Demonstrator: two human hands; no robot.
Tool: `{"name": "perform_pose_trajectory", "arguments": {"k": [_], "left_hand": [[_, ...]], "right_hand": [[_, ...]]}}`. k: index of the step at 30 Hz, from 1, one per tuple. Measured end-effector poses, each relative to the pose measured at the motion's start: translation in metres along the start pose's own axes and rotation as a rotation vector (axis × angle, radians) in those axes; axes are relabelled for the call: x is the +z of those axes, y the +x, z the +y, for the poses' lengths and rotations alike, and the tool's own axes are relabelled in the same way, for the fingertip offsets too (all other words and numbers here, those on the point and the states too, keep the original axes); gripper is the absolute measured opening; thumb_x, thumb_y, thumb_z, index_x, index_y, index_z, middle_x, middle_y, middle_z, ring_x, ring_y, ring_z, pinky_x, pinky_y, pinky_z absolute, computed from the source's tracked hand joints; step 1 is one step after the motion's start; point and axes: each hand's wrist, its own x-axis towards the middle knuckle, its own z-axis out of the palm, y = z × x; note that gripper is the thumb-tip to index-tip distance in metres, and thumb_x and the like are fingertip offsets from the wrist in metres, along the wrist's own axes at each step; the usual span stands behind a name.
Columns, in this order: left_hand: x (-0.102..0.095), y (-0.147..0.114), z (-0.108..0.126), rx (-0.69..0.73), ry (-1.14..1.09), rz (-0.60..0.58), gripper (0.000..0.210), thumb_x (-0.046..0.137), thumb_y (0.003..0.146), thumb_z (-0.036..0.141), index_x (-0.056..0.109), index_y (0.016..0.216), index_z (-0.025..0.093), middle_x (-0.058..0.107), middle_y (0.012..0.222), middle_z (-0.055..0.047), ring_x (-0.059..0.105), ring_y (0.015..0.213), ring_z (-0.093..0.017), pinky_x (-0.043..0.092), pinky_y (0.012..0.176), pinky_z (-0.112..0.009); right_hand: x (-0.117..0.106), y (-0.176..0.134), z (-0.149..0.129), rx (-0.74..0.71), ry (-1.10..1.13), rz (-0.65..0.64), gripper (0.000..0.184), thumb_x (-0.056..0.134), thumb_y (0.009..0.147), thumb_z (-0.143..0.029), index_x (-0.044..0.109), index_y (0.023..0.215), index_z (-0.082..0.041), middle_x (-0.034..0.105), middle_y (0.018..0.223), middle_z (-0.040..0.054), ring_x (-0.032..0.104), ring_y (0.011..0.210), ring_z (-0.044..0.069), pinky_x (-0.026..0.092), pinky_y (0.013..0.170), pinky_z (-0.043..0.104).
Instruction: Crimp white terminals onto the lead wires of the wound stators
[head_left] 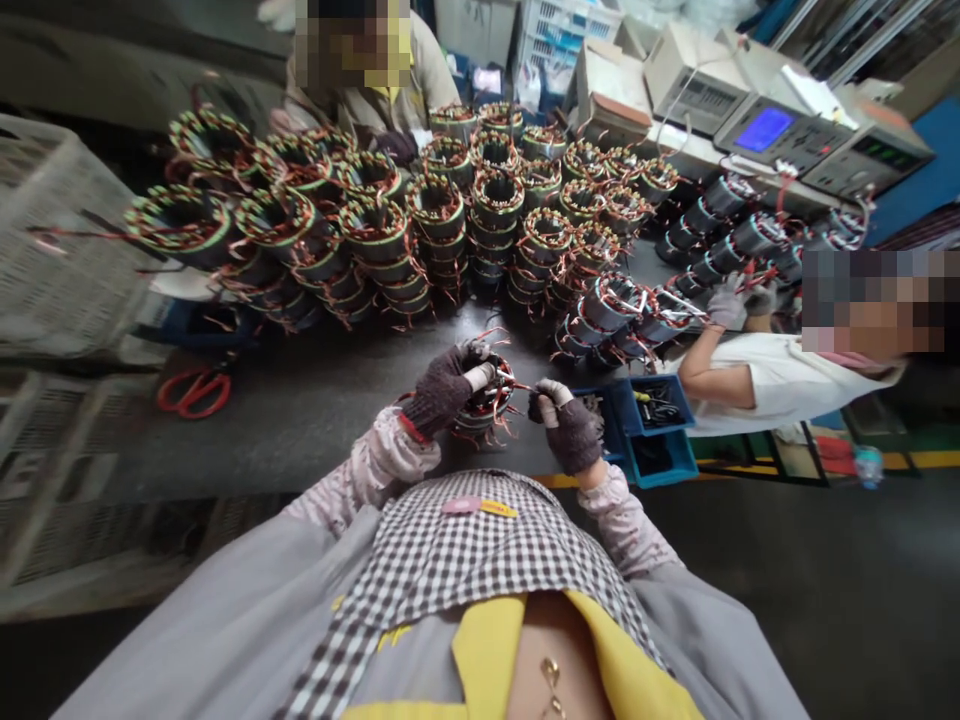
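Observation:
A wound motor stator (484, 412) with loose copper-coloured wire ends stands on the dark bench in front of me. My left hand (448, 388), in a dark knitted glove with pale wrapped fingertips, is closed on the stator's upper left rim. On the other side, my right hand (568, 425), gloved the same way, pinches the end of a reddish wire lead (523, 386) that runs out from the stator. The lead is stretched between the two hands. The left fingertips partly cover the stator's top.
Stacks of stators (375, 235) line the bench's back. Red-handled scissors (193, 392) lie left, blue bins (656, 405) sit right. A co-worker (787, 375) handles stators near test instruments (780, 130); another person (427, 75) is across. A white crate (60, 240) stands left.

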Motion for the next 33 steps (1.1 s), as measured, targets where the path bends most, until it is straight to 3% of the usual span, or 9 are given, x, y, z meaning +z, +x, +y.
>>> {"name": "perform_pose_trajectory", "arguments": {"k": [8, 13, 16, 22, 27, 33], "left_hand": [[0.0, 0.0, -0.001, 0.032, 0.015, 0.025, 0.044, 0.094, 0.064, 0.031, 0.063, 0.093, 0.018, 0.075, 0.087, -0.001, 0.071, 0.072, -0.016, 0.06, 0.064, -0.028], [-0.001, 0.002, -0.004, 0.014, 0.03, 0.028, 0.045, 0.094, 0.063, 0.031, 0.064, 0.094, 0.018, 0.076, 0.089, -0.003, 0.073, 0.074, -0.017, 0.06, 0.064, -0.028], [-0.002, 0.002, -0.004, 0.013, 0.04, 0.031, 0.045, 0.095, 0.063, 0.031, 0.064, 0.093, 0.018, 0.075, 0.087, -0.002, 0.071, 0.072, -0.017, 0.059, 0.061, -0.027], [-0.001, 0.001, -0.003, 0.039, 0.023, 0.004, 0.042, 0.093, 0.065, 0.033, 0.064, 0.092, 0.019, 0.075, 0.088, -0.002, 0.072, 0.074, -0.017, 0.059, 0.063, -0.027], [-0.003, 0.002, -0.005, 0.051, 0.025, 0.0, 0.045, 0.094, 0.065, 0.034, 0.063, 0.093, 0.019, 0.076, 0.091, -0.004, 0.073, 0.075, -0.018, 0.06, 0.063, -0.029], [-0.004, 0.002, -0.006, 0.055, 0.01, 0.002, 0.043, 0.094, 0.064, 0.032, 0.065, 0.093, 0.019, 0.076, 0.088, -0.002, 0.074, 0.076, -0.018, 0.061, 0.065, -0.028]], "right_hand": [[0.037, -0.015, -0.005, 0.077, -0.128, 0.236, 0.05, 0.045, 0.107, -0.055, 0.076, 0.121, -0.017, 0.08, 0.113, 0.0175, 0.078, 0.101, 0.03, 0.065, 0.092, 0.042], [0.015, -0.008, 0.003, 0.004, -0.108, 0.105, 0.044, 0.052, 0.103, -0.055, 0.078, 0.117, -0.023, 0.081, 0.111, 0.0146, 0.078, 0.104, 0.031, 0.064, 0.095, 0.044], [0.004, -0.011, 0.004, 0.036, -0.129, 0.085, 0.044, 0.05, 0.104, -0.054, 0.077, 0.115, -0.021, 0.081, 0.109, 0.0159, 0.079, 0.101, 0.032, 0.064, 0.092, 0.044], [0.029, -0.021, -0.007, 0.094, -0.124, 0.12, 0.042, 0.046, 0.106, -0.045, 0.071, 0.122, -0.015, 0.079, 0.115, 0.0216, 0.077, 0.106, 0.035, 0.061, 0.097, 0.045], [0.044, -0.025, -0.01, 0.167, -0.11, 0.323, 0.04, 0.048, 0.106, -0.046, 0.07, 0.121, -0.017, 0.08, 0.108, 0.0184, 0.077, 0.098, 0.032, 0.063, 0.09, 0.042], [0.042, -0.021, -0.005, 0.104, -0.171, 0.256, 0.039, 0.048, 0.106, -0.04, 0.071, 0.125, -0.015, 0.078, 0.112, 0.0214, 0.076, 0.103, 0.035, 0.062, 0.095, 0.045]]}}
